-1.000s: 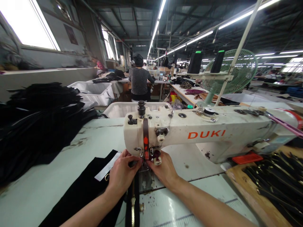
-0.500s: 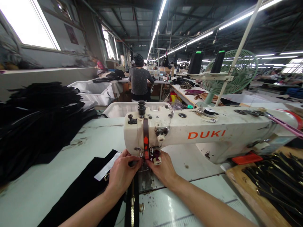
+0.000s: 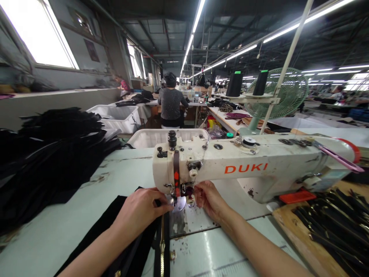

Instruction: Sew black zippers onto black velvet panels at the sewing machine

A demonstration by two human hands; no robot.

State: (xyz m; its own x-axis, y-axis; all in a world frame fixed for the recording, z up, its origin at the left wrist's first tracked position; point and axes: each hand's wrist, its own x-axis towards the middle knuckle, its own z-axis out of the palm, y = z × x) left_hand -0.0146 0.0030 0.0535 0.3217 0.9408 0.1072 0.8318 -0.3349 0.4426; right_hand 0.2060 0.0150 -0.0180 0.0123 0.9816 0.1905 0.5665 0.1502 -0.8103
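A white sewing machine [image 3: 201, 157] marked DUKI stands in front of me. Left of its presser foot [image 3: 175, 200], my left hand [image 3: 142, 207] is closed, thumb against fingers, on black fabric [image 3: 108, 219] that trails toward me over the table. A black zipper [image 3: 162, 246] with gold teeth runs down from beneath that hand. My right hand [image 3: 210, 198] is just right of the needle area, its fingers curled together. Whatever they pinch is too small to make out. A lit metal needle plate [image 3: 180, 204] shows between the hands.
Black fabric pieces [image 3: 49, 161] are heaped at left. More gold-toothed zippers [image 3: 337, 223] lie on a wooden board [image 3: 291, 231] at right. White bins [image 3: 138, 138] stand behind the machine. Thread cones [image 3: 235, 84] and a green fan [image 3: 276, 92] rise beyond; a person [image 3: 171, 102] sits farther back.
My right hand has drawn away from the presser foot to the right. My left hand has shifted slightly left, and the pale strip and gold ring beside it no longer show. The needle plate is now exposed.
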